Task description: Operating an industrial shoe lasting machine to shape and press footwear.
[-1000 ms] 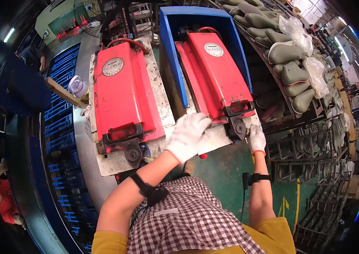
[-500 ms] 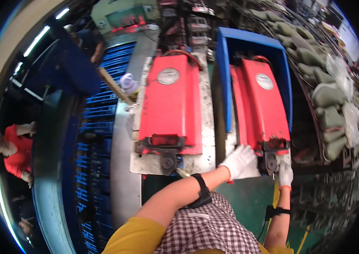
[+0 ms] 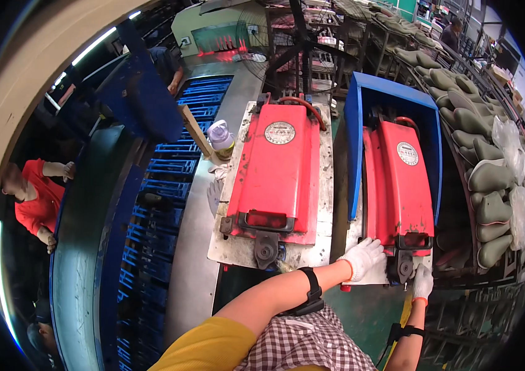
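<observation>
My left hand (image 3: 363, 258), in a white knit glove, lies with its fingers stretched out on the metal base plate of the right-hand red machine (image 3: 406, 185), by its near left corner. My right hand (image 3: 422, 282), gloved the same way, is closed low beside the black round latch (image 3: 404, 267) at the front of that machine. What its fingers grip, if anything, is hidden. Above the latch is a black handle (image 3: 415, 242). A blue hood (image 3: 354, 145) stands around the back and sides of this machine.
A second red machine (image 3: 278, 173) stands to the left on a stained plate. Beyond it are a purple-lidded bottle (image 3: 221, 138), a wooden bar (image 3: 195, 131) and a blue slatted conveyor (image 3: 169, 162). Racks of green shoe-shaped pieces (image 3: 488, 176) line the right. A person in red (image 3: 41, 195) is far left.
The whole view has shifted, so the machines sit lower and farther right in the picture. Both hands stay at the front of the right-hand machine.
</observation>
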The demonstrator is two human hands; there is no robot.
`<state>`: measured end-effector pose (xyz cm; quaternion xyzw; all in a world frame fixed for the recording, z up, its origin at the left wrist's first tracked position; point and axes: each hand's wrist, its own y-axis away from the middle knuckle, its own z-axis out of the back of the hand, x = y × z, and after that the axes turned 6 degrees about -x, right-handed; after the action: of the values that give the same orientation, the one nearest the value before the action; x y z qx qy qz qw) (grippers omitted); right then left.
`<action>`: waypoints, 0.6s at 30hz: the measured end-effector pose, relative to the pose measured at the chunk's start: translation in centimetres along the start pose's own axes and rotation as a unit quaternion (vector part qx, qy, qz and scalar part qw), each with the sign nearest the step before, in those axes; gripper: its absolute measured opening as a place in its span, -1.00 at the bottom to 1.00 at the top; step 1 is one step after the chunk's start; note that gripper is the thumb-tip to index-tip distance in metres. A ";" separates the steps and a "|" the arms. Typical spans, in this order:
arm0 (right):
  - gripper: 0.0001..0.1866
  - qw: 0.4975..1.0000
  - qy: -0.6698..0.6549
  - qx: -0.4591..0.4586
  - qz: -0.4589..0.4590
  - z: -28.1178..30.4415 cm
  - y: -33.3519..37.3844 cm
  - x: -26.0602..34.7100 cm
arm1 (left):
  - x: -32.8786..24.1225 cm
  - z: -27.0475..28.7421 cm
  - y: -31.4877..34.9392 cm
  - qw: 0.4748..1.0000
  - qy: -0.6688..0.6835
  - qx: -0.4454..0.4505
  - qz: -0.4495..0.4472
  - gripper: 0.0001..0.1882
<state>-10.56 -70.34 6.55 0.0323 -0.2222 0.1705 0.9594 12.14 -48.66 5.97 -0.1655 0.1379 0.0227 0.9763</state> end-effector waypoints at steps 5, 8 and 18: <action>-0.50 1.000 -0.016 -0.008 0.014 -1.0 -0.5 -0.5 | 0.3 0.1 0.3 1.000 -0.006 -0.015 0.013 -0.44; -0.48 0.999 -0.029 -0.035 0.030 -1.5 -0.8 -2.9 | -0.8 2.4 -1.2 0.998 0.006 0.057 0.015 -0.54; -0.41 0.999 -0.041 0.000 0.017 -0.2 -0.3 -0.1 | -0.2 -1.9 -1.0 0.995 -0.003 0.086 0.041 -0.30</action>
<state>-10.50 -70.59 6.30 0.0352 -0.2617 0.1855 0.9465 11.53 -50.27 4.67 -0.0751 0.1436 0.0514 0.9854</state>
